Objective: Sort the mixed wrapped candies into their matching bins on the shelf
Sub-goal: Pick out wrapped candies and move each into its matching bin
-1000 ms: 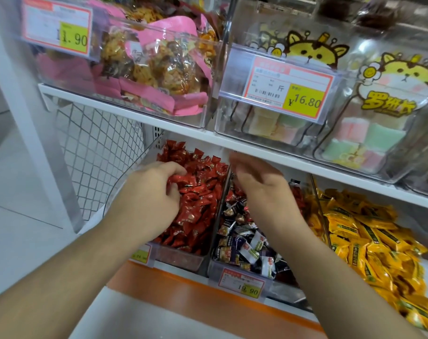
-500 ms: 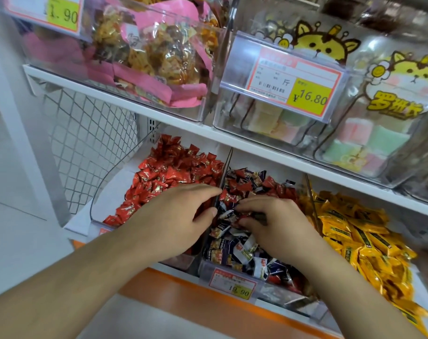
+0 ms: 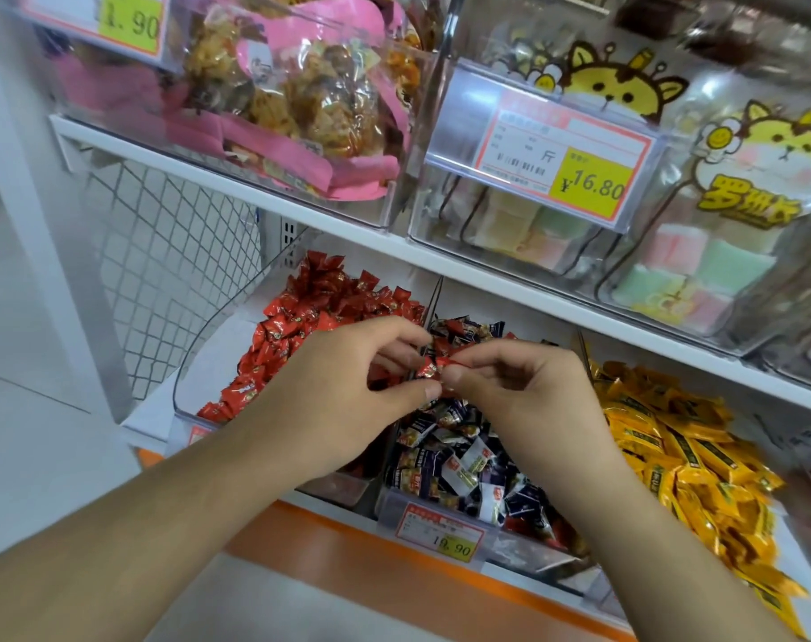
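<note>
As pinched: red candy (image 3: 433, 365) between hands (image 3: 440, 386)

One head-worn view looks forward and down, close on the shelf (image 3: 264, 196); its edges perhaps distorted.

1. Both forearms are bare up to the frame's lower edge; no sleeve shows.
2. The left hand (image 3: 348, 391) wears no glove, ring or watch.
3. The right hand (image 3: 528, 391) is likewise bare, with short, unpainted nails.

pink snack bags (image 3: 297, 108), 16.80 price tag (image 3: 561, 162), wire mesh (image 3: 172, 252)
</note>
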`<action>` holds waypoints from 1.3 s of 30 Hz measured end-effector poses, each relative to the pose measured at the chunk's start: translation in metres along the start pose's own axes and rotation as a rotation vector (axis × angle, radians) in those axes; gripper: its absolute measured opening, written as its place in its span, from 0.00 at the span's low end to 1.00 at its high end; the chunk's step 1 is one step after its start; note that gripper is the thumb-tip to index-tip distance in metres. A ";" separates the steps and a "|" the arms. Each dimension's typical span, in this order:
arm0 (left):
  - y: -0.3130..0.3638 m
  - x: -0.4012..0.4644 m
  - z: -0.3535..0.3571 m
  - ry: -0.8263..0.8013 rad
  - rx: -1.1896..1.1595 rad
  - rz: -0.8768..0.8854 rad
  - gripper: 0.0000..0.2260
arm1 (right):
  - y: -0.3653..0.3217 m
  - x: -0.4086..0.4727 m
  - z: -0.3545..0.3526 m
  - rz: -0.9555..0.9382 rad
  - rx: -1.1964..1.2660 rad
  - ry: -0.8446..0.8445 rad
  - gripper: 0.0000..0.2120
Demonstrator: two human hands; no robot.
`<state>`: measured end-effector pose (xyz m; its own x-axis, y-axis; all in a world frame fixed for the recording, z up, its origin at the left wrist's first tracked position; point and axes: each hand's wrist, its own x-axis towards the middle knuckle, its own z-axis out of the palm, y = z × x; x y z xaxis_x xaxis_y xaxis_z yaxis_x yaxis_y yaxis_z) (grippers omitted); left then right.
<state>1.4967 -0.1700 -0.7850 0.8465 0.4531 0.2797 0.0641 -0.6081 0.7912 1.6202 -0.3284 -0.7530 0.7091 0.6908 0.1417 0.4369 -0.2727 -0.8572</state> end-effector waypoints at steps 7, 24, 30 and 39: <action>0.000 -0.001 -0.014 0.136 0.093 -0.063 0.05 | -0.001 0.003 0.002 0.086 0.076 0.017 0.06; -0.011 -0.001 0.001 -0.180 0.348 0.067 0.24 | 0.040 0.020 -0.010 -0.020 -0.743 -0.164 0.09; -0.013 0.000 0.004 -0.151 0.342 0.079 0.23 | 0.047 0.060 -0.004 -0.039 -0.743 -0.048 0.21; -0.016 0.001 0.003 -0.152 0.326 0.079 0.23 | 0.057 0.081 0.006 0.014 -0.798 -0.162 0.22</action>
<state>1.4984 -0.1621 -0.7992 0.9229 0.3090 0.2297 0.1393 -0.8242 0.5490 1.6991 -0.2841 -0.7936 0.6551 0.7555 0.0080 0.7349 -0.6347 -0.2389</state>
